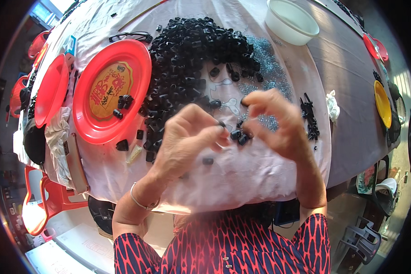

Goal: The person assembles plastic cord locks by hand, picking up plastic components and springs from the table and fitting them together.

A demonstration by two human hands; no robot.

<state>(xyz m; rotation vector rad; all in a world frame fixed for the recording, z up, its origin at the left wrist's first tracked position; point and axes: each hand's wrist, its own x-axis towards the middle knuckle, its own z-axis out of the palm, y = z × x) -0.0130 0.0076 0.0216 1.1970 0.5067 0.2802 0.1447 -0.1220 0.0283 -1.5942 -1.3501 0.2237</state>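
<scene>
My left hand [187, 134] is closed in a pinch above the table, with a small black plastic piece [221, 124] at the thumb and fingertips. Facing it, my right hand [278, 121] has bent fingers and is a little blurred; something dark shows at its fingertips, too small to make out. Several loose black pieces [240, 136] lie on the cloth just below and between the hands. Beyond them spreads a big heap of short black cylindrical pieces [187, 50]. Beside the heap lies a scatter of tiny shiny blue-silver metal parts [271, 68], partly behind my right hand.
A red plate [139, 59] at left holds a few black pieces. A white round tub [290, 20] stands far right. Thin black parts [309, 116] and a crumpled white wad [332, 106] lie at right. Glasses [130, 36] rest behind the plate. Pink cloth [260, 178] covers the table.
</scene>
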